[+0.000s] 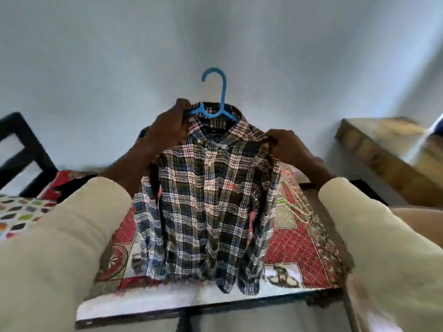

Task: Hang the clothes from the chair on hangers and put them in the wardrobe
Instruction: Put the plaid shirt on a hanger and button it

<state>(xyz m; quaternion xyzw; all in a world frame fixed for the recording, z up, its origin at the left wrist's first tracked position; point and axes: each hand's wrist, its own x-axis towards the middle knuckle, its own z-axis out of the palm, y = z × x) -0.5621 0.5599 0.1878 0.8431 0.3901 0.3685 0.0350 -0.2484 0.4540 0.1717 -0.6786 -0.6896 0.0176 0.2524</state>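
Observation:
A dark plaid shirt point(211, 188) with white, red and blue lines hangs in front of me over the bed. A blue plastic hanger point(217, 97) sits inside its collar, hook standing up above the neck. My left hand point(167, 125) grips the shirt's left shoulder together with the hanger's left arm. My right hand point(285, 144) pinches the fabric at the right shoulder. The hanger's right arm is hidden under the cloth. The shirt's hem reaches down to the bed's near edge.
A bed with a red patterned cover point(299, 238) lies below the shirt. A pillow with coloured spots point(19, 212) is at the left, beside a dark frame point(26, 149). A brown wooden ledge point(383, 159) runs along the right. A pale wall point(215, 32) is ahead.

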